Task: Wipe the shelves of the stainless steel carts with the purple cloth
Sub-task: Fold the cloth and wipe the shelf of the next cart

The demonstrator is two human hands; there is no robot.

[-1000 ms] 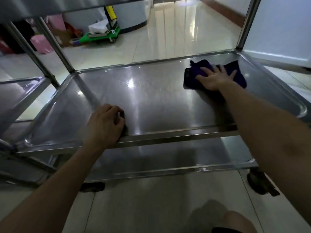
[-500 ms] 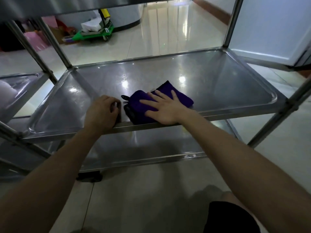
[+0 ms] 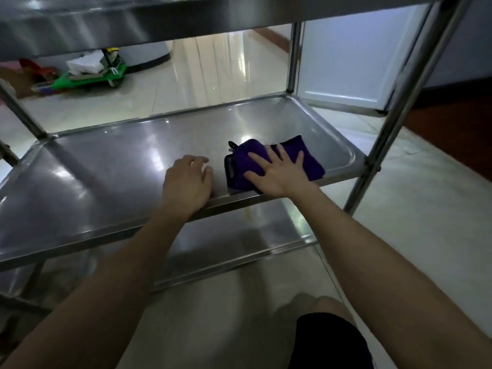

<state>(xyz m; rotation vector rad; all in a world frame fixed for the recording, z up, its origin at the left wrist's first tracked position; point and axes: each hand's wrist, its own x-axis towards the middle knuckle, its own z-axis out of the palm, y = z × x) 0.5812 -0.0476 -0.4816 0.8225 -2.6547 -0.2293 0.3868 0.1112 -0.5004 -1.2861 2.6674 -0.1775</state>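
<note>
The purple cloth (image 3: 242, 166) is pressed flat under the right hand (image 3: 279, 174), whose fingers are spread wide and straight across it. It lies near the front rim, toward the right end of the middle shelf (image 3: 106, 177) of the stainless steel cart (image 3: 399, 97), just right of the frame's centre. The left hand (image 3: 187, 182) is rested on the same rim just left of the cloth, its fingers loosely curled onto the steel with nothing held. A lower shelf (image 3: 226, 241) is seen beneath, and the top shelf (image 3: 133, 20) along the upper edge. A green trolley (image 3: 90, 78) is parked on the tiled floor (image 3: 213, 70) at upper left.
</note>
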